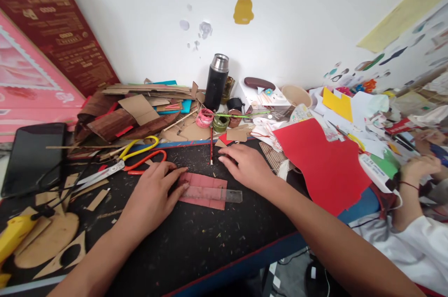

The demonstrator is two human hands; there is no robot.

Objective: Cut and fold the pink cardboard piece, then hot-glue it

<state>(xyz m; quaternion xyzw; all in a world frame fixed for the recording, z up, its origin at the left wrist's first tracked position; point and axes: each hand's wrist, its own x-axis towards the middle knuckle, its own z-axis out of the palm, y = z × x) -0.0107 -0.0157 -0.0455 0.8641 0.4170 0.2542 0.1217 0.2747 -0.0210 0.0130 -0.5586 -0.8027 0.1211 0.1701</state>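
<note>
A pink piece of card [205, 181] lies on the black mat, with a clear ruler [233, 195] laid lengthwise across it. My left hand [157, 189] rests over the left end of both, its fingers stretched and apart, fingertips touching the card and ruler. To the right, my right hand [247, 166] hovers or rests above the mat, thumb apart from the fingers and nothing visible in it. Just left of its fingertips lies a thin red paintbrush [211, 145]. Small brown card scraps [237, 135] sit just beyond it.
Scissors with yellow and red handles [121, 164] lie at left, near a black tablet [35, 159] and a yellow tool [16, 236]. Paint jars [221, 122] and a black flask [216, 83] stand behind. Red paper [325, 166] lies right, beside another person's arm [409, 194].
</note>
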